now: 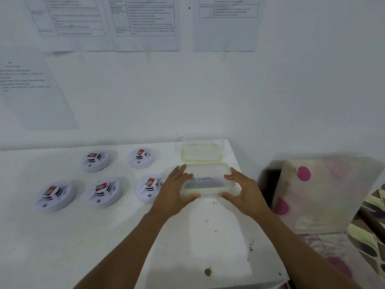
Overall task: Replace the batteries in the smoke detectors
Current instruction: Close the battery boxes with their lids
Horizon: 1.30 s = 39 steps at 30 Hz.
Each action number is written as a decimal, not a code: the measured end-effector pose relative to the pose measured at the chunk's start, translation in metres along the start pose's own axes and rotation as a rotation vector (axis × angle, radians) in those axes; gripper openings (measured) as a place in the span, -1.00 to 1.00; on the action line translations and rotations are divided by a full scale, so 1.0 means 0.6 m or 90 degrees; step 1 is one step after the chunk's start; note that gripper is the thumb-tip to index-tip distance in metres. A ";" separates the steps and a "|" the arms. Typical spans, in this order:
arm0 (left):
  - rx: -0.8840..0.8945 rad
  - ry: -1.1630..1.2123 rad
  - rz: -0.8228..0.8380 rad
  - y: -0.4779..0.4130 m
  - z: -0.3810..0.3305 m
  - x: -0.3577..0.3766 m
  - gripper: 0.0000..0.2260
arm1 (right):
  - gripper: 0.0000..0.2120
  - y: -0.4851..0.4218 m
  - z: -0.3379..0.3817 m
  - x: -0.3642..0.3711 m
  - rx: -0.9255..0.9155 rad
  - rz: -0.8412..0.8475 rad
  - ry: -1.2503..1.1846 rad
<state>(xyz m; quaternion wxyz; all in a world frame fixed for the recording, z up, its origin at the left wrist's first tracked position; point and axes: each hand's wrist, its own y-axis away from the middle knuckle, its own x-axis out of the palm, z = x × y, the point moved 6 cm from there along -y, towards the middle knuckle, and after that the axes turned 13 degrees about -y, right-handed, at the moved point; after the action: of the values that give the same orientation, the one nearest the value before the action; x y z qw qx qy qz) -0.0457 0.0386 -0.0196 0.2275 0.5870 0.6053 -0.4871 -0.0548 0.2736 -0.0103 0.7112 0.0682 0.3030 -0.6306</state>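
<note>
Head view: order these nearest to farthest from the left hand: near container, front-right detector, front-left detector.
1. near container, right beside the left hand, on its right.
2. front-right detector, just left of the hand.
3. front-left detector, far left on the table.

Both forearms (133,243) rise from the frame's bottom to centre — left hand (177,188) and right hand (243,189) facing each other, fingers (181,169) spread.

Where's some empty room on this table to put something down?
Bare: the near left of the table, in front of the smoke detectors, and the strip between the forearms. Crowded: the far right corner, where the left hand and right hand touch the near container, the far container behind it.
</note>
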 end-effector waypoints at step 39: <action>-0.025 0.194 0.049 0.011 -0.018 0.004 -0.44 | -0.42 0.010 0.030 0.020 -0.055 0.083 -0.056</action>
<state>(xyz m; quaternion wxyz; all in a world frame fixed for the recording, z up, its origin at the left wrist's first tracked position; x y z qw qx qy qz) -0.0368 0.0482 -0.0193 0.1629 0.6725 0.6193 -0.3710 -0.0426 0.2558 -0.0036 0.7658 0.0291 0.2936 -0.5715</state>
